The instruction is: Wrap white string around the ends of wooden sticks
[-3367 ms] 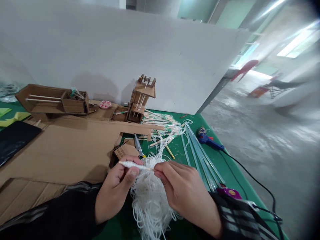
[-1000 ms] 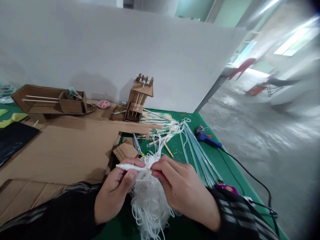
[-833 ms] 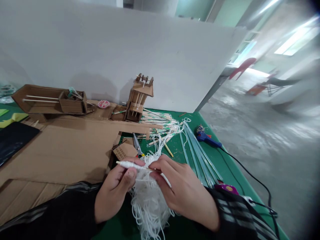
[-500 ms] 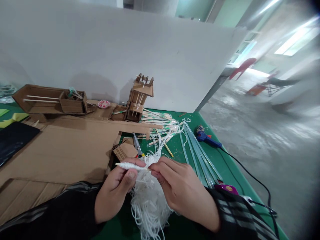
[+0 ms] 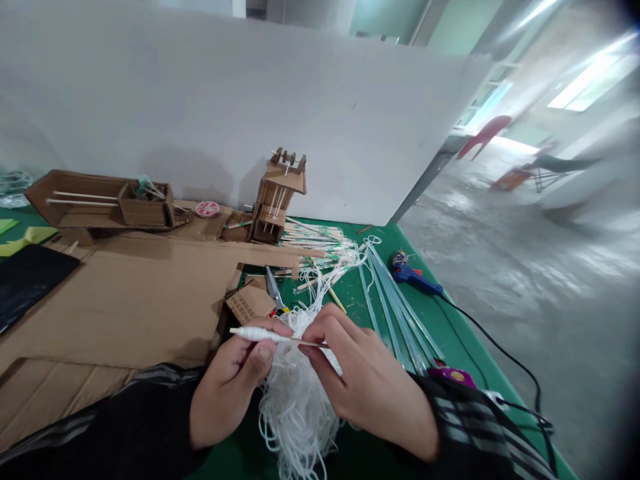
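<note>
My left hand [image 5: 235, 380] is closed around a thin wooden stick [image 5: 309, 343] wound with white string [image 5: 257, 333]. The wound part lies between its thumb and fingers, and a bare tip sticks out to the left. At the stick's bare right end, my right hand [image 5: 360, 380] has its thumb below and its fingers above, pinching it. The stick lies nearly level. Beneath both hands hangs a large loose tangle of white cord [image 5: 297, 413], trailing up to the tabletop.
On the green table [image 5: 360, 303] lie scissors [image 5: 273, 288], a cardboard piece [image 5: 253, 300], wooden sticks [image 5: 320, 233], clear glue sticks [image 5: 400, 307] and a blue glue gun [image 5: 417, 279] with a cable. Cardboard models [image 5: 280, 193] stand by the white board [image 5: 320, 120]. A cardboard sheet [image 5: 160, 293] covers the left.
My right hand's fingers have shifted and loosened, so more of the stick's bare right end shows. My left hand keeps its grip almost in place.
</note>
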